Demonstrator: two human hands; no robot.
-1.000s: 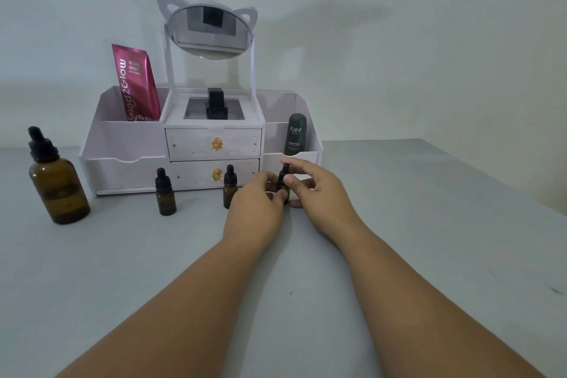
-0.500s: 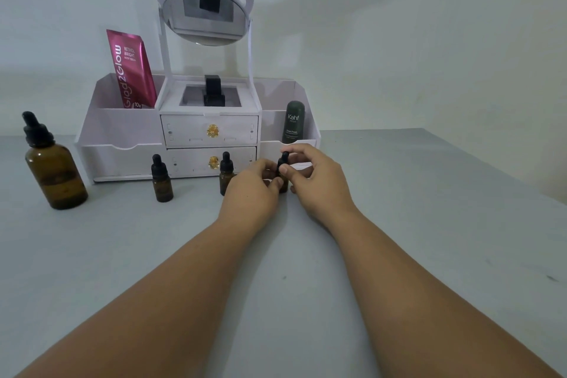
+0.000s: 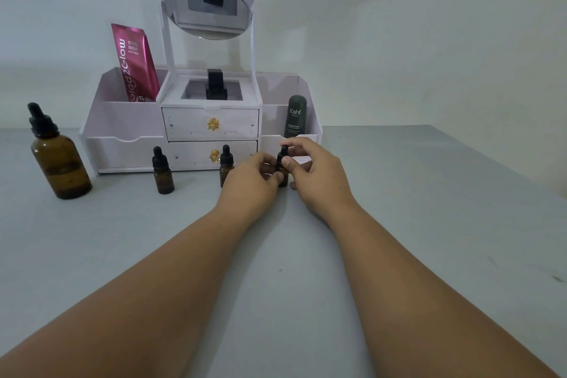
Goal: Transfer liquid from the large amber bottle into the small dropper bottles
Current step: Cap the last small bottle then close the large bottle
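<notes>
A plain pale wall backs a grey counter (image 3: pixel 399 193); a white vanity organiser (image 3: pixel 129 120) with a cat-ear mirror (image 3: pixel 207 9) stands at its rear, holding a pink Glad2Glow sachet (image 3: pixel 133 63) and a dark green Kahf stick (image 3: pixel 296 115). I read three small dropper bottles in a row before the drawers; the left one (image 3: pixel 162 173) and middle one (image 3: pixel 226 164) stand free and capped. My left hand (image 3: pixel 251 181) has its fingers closed on the body of the right dropper bottle (image 3: pixel 282 163); my right hand (image 3: pixel 316 173) pinches its black cap between thumb and forefinger. The large amber bottle (image 3: pixel 58 157) stands capped at far left, well apart. Judgement: step in hand is uncapping; risk is that twisting tips the narrow bottle, or my left knuckles knock the middle bottle just beside them.
</notes>
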